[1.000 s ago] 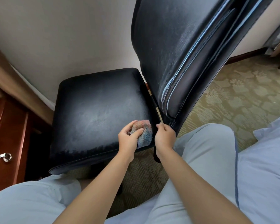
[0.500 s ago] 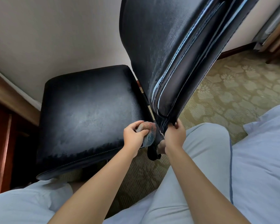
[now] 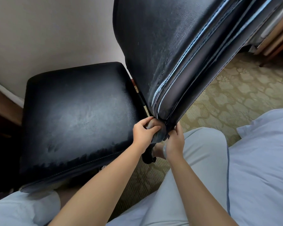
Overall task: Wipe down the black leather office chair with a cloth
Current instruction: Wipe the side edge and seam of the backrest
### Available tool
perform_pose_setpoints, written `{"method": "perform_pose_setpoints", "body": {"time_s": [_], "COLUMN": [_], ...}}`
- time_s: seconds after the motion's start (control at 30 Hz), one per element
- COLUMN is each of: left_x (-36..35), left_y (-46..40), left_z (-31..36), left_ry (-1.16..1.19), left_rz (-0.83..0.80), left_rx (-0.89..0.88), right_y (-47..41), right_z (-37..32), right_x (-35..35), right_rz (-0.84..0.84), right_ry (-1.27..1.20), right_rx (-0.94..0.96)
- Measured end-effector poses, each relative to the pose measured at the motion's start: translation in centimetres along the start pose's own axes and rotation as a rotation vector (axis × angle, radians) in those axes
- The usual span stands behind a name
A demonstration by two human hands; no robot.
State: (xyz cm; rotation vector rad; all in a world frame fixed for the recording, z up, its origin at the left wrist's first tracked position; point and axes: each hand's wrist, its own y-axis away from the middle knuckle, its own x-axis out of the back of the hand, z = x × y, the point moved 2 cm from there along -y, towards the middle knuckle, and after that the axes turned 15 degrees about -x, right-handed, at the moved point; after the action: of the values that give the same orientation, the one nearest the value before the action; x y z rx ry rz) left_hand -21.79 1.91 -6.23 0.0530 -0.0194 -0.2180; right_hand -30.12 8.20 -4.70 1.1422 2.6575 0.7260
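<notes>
I work the cloth (image 3: 155, 132) into the joint where the backrest (image 3: 162, 51) of the black leather office chair (image 3: 82, 115) meets the seat, a spot I judge hard to reach with a flat wipe. My left hand (image 3: 143, 133) has its grip clamped on the bunched cloth, thumb on top, pressing it against the backrest's lower corner. My right hand (image 3: 174, 142) pinches the bottom edge of the backrest, grip closed on the leather (probably to steady it against the push). Both forearms reach forward from my lap, wrists nearly touching, above the patterned carpet (image 3: 227, 98).
</notes>
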Motion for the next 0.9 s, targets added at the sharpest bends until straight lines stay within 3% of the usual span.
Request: {"method": "perform_pose_setpoints", "body": {"time_s": [0.1,0.4,0.5,0.7,0.9], "left_x": [-1.2,-2.9,-3.0,-2.6,-3.5], "left_y": [-0.9,-1.3,-1.4,-2.2,-1.6], "left_z": [-0.7,-2.6,-2.4,0.1,-0.6], "left_ry": [-0.109,-0.305,-0.226,-0.075,0.094], "left_rz": [-0.002,0.119,0.147,0.161,0.199], "left_rx": [-0.027,0.12,0.124,-0.035,0.096], "right_y": [-0.2,-1.2,-1.5,-1.9,-2.2], "right_z": [0.1,-0.2,-0.5,-0.7,-0.9], "right_x": [0.0,-0.1,0.0,-0.3,-0.1], "right_rz": [0.016,0.03,-0.001,-0.051,-0.038], "right_ry": [-0.036,-0.036,-0.108,-0.228,-0.155], "right_rx": [-0.023,0.001,-0.002,-0.022,-0.019]}}
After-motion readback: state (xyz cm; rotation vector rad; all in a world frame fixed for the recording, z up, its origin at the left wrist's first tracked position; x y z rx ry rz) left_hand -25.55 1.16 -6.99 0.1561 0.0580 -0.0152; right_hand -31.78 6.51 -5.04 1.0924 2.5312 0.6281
